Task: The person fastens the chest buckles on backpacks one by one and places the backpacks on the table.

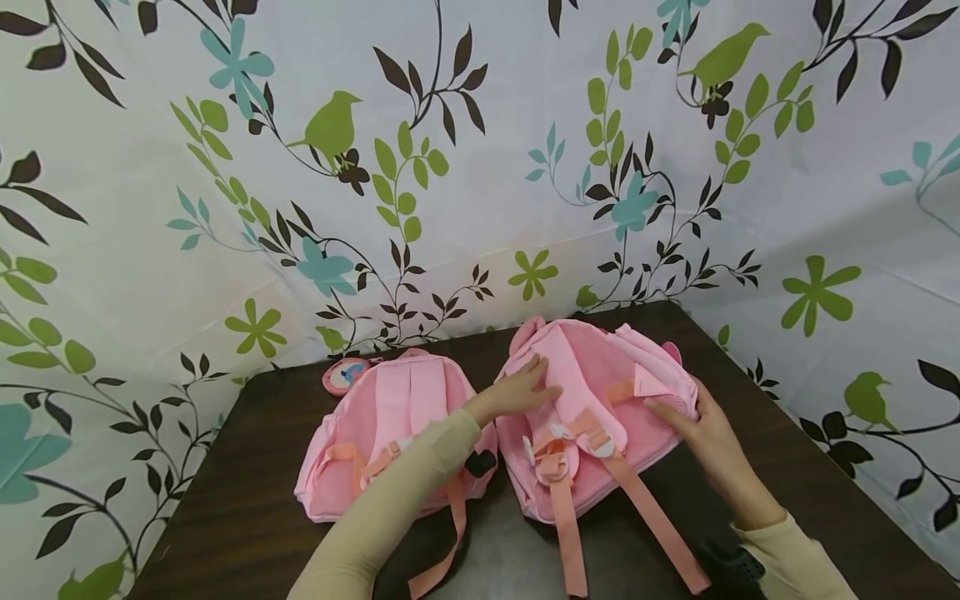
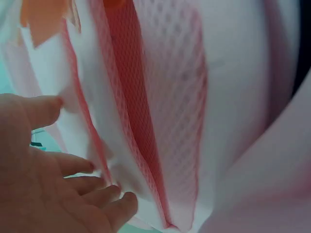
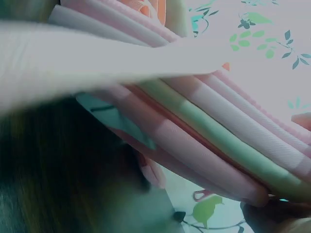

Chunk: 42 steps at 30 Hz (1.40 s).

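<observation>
A pink backpack (image 1: 652, 429) stands propped on the table, its mesh back and shoulder straps facing me and its orange webbing hanging toward the front edge. My left hand (image 1: 521, 390) rests on the upper part of a shoulder strap. In the left wrist view the fingers of that hand (image 2: 63, 184) are spread and only lightly bent against the fabric. At the right side of the bag my right hand (image 1: 705, 433) grips the edge, thumb on the back panel and fingers behind. The right wrist view shows the bag's side (image 3: 194, 138) with a pale green band along it.
Left of it a second pink backpack (image 1: 427, 387) lies with its straps up and one orange strap (image 1: 450, 533) trailing. Beside its top is a round pink charm (image 1: 347, 377). The dark wooden table (image 1: 247, 467) meets a leaf-and-bird patterned cloth (image 1: 480, 208) behind.
</observation>
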### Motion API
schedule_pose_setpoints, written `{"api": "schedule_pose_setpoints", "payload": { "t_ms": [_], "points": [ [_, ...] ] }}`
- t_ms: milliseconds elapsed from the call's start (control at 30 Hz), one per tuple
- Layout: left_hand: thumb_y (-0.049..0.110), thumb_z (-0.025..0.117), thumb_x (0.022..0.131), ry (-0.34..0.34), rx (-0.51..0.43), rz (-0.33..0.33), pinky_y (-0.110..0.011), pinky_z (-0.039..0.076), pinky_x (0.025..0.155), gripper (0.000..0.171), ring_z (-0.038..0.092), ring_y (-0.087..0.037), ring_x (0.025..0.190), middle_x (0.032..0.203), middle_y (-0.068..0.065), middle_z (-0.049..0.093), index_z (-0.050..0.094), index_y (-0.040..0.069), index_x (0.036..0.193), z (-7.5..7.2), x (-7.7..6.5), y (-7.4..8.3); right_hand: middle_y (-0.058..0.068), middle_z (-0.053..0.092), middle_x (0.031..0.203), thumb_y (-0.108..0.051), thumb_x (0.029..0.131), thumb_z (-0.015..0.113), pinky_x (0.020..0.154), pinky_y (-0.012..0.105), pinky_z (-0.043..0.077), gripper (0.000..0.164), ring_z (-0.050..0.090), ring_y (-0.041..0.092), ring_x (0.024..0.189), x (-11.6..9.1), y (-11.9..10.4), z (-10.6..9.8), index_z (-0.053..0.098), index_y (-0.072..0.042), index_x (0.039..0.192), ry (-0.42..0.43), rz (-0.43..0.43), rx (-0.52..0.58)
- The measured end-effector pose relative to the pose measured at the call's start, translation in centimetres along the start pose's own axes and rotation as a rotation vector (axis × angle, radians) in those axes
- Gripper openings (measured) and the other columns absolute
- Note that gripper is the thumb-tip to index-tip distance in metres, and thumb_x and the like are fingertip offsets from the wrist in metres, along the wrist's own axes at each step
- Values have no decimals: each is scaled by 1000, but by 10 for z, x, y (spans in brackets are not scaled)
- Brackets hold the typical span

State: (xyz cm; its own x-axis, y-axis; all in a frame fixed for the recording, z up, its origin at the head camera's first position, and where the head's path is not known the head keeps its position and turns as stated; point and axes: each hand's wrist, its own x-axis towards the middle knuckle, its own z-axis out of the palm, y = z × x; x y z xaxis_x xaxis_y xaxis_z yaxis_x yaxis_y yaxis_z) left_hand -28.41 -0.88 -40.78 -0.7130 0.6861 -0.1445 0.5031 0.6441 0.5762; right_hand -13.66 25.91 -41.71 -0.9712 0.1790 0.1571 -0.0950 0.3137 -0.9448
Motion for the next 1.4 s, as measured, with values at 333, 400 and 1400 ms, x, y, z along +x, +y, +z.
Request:
{"api": "schedule_pose_setpoints", "payload": {
  "t_ms": [333, 400, 1400],
  "points": [
    [44, 58, 100, -110, 131, 34, -33, 16, 121, 85, 12, -27, 154, 166, -18, 13, 17, -1, 159, 14, -4, 5, 29, 43, 141, -46, 100, 57, 76, 19, 51, 81, 59, 16, 94, 7, 14, -20, 25, 6, 154, -19, 161, -128],
    [40, 58, 100, -111, 159, 55, -32, 15, 122, 84, 10, -28, 154, 166, -19, 12, 16, -2, 159, 15, -1, 5, 32, 39, 145, -46, 100, 57, 85, 30, 55, 83, 57, 26, 104, 10, 17, -22, 23, 7, 154, -21, 175, -147],
    [35, 55, 103, -168, 293, 88, -28, 6, 122, 76, 2, -25, 155, 168, -12, 6, 16, 6, 161, 7, 75, -15, 38, 11, 158, -37, 102, 55, 113, 64, 24, 90, 21, 53, 142, 41, 60, -19, 1, 11, 155, -39, 305, -127]
  ]
}}
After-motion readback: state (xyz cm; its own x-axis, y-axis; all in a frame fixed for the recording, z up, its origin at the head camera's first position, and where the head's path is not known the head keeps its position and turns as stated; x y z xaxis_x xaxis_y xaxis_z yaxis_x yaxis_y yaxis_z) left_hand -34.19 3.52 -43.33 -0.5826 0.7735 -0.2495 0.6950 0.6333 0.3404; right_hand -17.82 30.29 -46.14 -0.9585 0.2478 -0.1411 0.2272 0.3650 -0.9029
